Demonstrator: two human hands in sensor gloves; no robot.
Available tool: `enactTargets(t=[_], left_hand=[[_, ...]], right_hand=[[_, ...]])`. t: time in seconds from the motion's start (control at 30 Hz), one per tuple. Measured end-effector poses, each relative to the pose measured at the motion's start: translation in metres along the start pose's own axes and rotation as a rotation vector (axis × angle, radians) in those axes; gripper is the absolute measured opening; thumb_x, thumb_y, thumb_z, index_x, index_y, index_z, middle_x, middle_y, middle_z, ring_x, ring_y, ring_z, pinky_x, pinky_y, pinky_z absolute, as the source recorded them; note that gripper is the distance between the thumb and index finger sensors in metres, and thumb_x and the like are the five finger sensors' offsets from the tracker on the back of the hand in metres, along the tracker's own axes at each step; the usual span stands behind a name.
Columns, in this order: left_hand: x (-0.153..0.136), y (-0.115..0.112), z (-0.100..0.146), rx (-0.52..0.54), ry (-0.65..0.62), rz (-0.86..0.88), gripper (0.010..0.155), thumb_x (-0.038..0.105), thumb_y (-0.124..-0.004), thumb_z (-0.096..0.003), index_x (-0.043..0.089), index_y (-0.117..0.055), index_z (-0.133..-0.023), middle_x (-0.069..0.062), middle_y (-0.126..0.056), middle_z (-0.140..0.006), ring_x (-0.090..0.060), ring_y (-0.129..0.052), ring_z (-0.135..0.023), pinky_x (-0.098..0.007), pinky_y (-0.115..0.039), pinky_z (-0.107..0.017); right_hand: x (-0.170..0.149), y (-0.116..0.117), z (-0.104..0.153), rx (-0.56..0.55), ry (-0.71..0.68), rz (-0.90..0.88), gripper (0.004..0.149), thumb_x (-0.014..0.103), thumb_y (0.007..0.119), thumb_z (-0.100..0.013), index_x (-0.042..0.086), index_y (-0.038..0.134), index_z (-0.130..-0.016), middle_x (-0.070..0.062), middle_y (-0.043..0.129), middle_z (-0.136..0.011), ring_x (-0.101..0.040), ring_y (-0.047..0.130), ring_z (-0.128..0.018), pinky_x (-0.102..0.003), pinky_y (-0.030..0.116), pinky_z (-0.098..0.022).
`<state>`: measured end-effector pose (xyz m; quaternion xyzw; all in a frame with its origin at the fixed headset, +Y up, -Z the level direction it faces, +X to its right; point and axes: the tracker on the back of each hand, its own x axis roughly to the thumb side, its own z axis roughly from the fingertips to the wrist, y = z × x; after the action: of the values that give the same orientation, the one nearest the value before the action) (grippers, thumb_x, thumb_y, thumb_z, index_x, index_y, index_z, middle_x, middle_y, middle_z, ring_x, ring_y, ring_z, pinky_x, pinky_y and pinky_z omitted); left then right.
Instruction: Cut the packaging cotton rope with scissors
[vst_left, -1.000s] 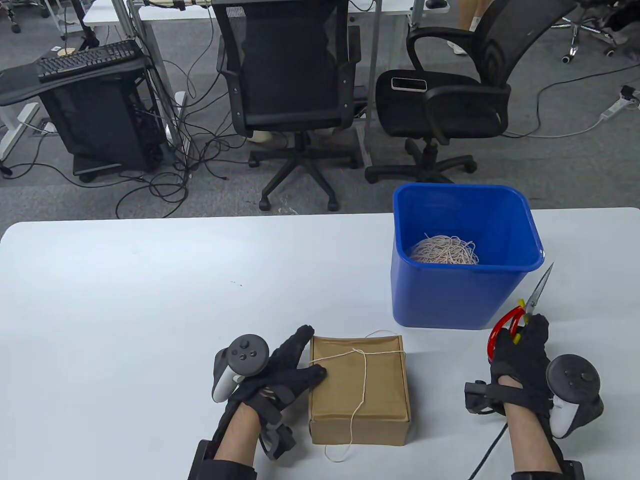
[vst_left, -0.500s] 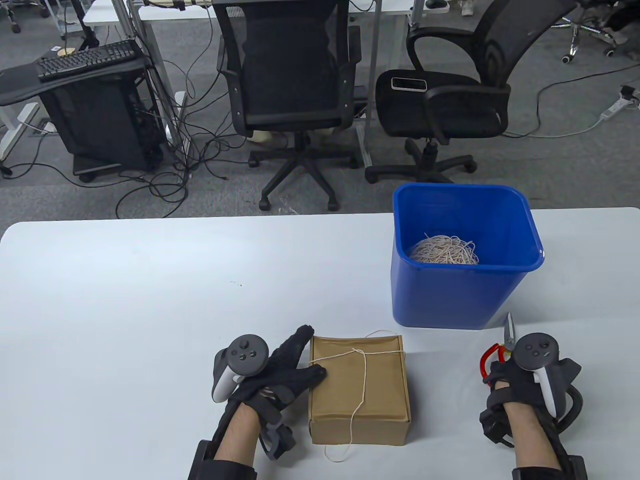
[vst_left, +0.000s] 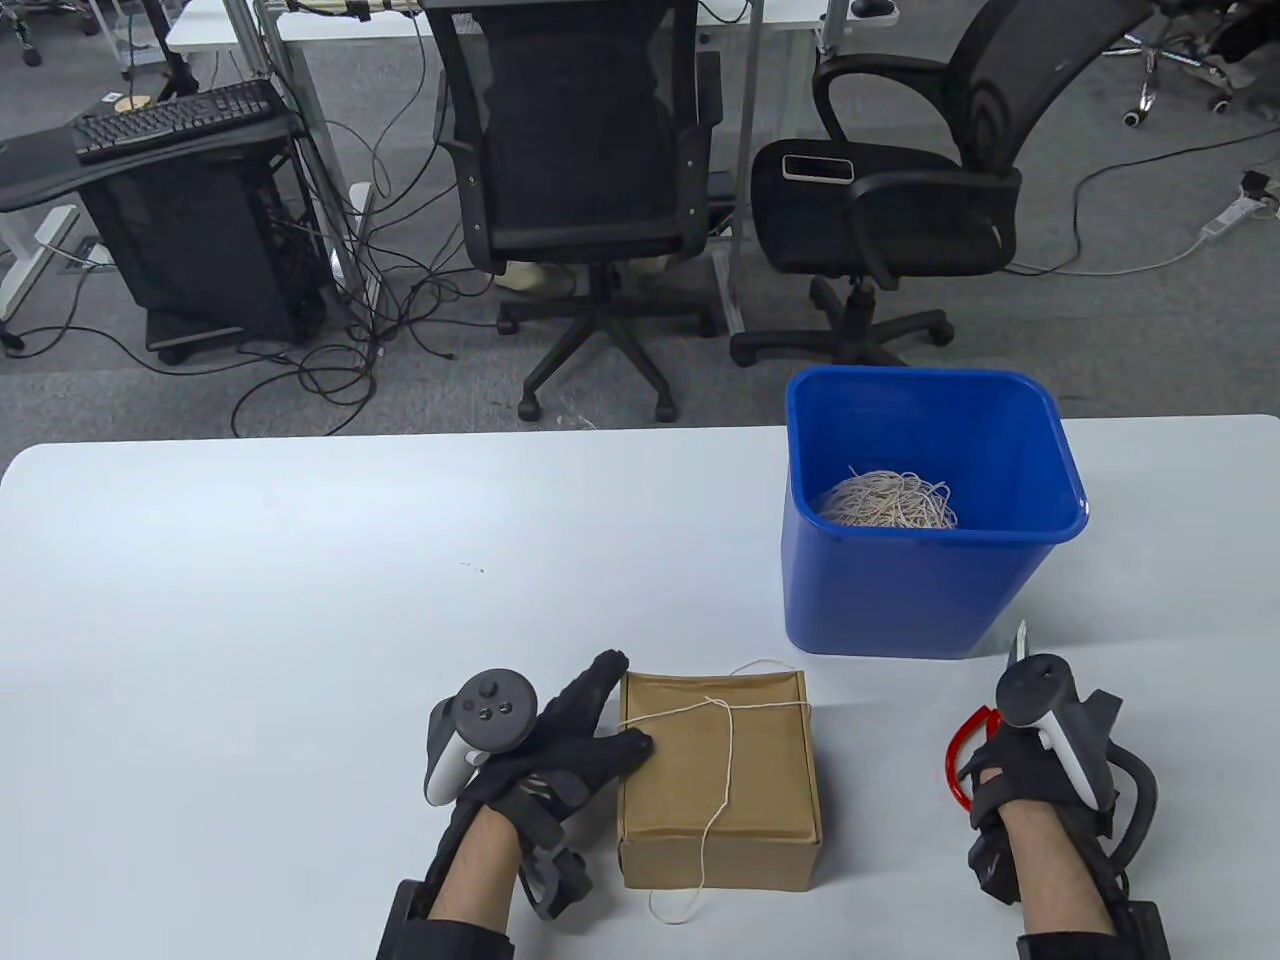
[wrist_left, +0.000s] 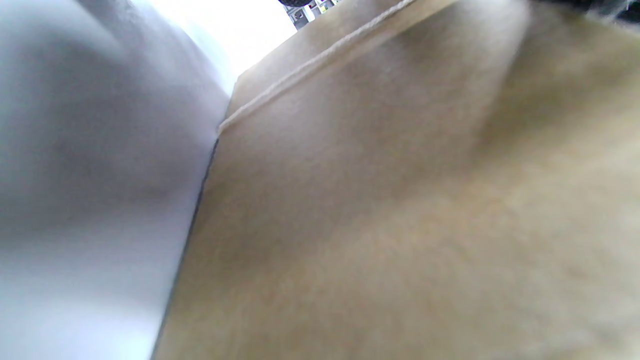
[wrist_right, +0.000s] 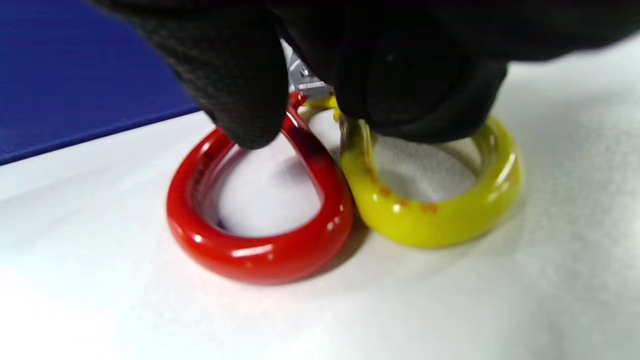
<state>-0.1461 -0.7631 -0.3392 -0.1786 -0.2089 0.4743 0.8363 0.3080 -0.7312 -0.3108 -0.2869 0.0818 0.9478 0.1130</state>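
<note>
Right hand (vst_left: 1030, 770) fingers (wrist_right: 240, 90) curl onto scissors (wrist_right: 345, 200) loops flat on tabletop (vst_left: 300, 620); left hand (vst_left: 560, 745), fingers spread, braces box (vst_left: 715, 790) — seat grip fully before lifting toward rope (vst_left: 728, 745).

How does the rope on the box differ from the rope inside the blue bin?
The rope on the box is one strand crossed over the cardboard box, its loose end trailing onto the table. The rope in the blue bin is a tangled heap of many strands. Both look pale cream.
</note>
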Motion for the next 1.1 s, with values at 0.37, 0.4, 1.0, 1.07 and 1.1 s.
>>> enactTargets(t=[0.37, 0.4, 1.0, 1.07, 1.1], left_hand=[[0.0, 0.0, 0.0, -0.003, 0.0, 0.004, 0.09, 0.059, -0.076, -0.0546, 0.026, -0.019, -0.116, -0.028, -0.023, -0.115, -0.06, -0.026, -0.103, -0.08, -0.034, -0.065], [0.0, 0.0, 0.0, -0.003, 0.001, 0.001, 0.09, 0.059, -0.076, -0.0546, 0.026, -0.019, -0.116, -0.028, -0.023, -0.115, -0.06, -0.025, -0.103, -0.08, -0.034, -0.065], [-0.001, -0.002, -0.003, -0.019, 0.0, 0.008, 0.09, 0.061, -0.075, -0.0546, 0.027, -0.019, -0.116, -0.025, -0.027, -0.116, -0.06, -0.027, -0.104, -0.08, -0.036, -0.065], [-0.001, -0.003, -0.003, -0.024, 0.002, 0.026, 0.09, 0.06, -0.075, -0.0548, 0.027, -0.018, -0.116, -0.025, -0.028, -0.117, -0.06, -0.027, -0.104, -0.079, -0.035, -0.065], [-0.001, -0.003, -0.003, -0.023, 0.002, 0.024, 0.09, 0.06, -0.075, -0.0548, 0.027, -0.018, -0.116, -0.025, -0.029, -0.117, -0.059, -0.028, -0.104, -0.079, -0.036, -0.066]], right_hand=[[0.107, -0.036, 0.091, -0.02, -1.169, -0.305, 0.077, 0.043, 0.096, -0.037, 0.003, 0.074, -0.099, -0.032, 0.08, -0.091, -0.053, 0.087, -0.07, -0.069, 0.078, -0.038], [0.118, -0.032, 0.096, 0.035, -1.214, -0.228, 0.083, 0.049, 0.096, -0.036, 0.005, 0.071, -0.102, -0.032, 0.07, -0.101, -0.057, 0.076, -0.082, -0.077, 0.069, -0.048], [0.181, 0.016, 0.098, 0.601, -1.113, 0.412, 0.144, 0.07, 0.094, -0.028, 0.002, -0.01, -0.1, -0.041, -0.008, -0.103, -0.067, -0.004, -0.087, -0.092, 0.018, -0.051], [0.186, 0.023, 0.101, 0.594, -1.128, 0.448, 0.145, 0.072, 0.093, -0.028, 0.001, -0.013, -0.097, -0.044, -0.014, -0.097, -0.069, -0.008, -0.085, -0.093, 0.019, -0.051], [0.186, 0.024, 0.1, 0.596, -1.135, 0.447, 0.145, 0.072, 0.093, -0.028, 0.002, -0.015, -0.096, -0.044, -0.015, -0.097, -0.07, -0.007, -0.085, -0.093, 0.025, -0.052]])
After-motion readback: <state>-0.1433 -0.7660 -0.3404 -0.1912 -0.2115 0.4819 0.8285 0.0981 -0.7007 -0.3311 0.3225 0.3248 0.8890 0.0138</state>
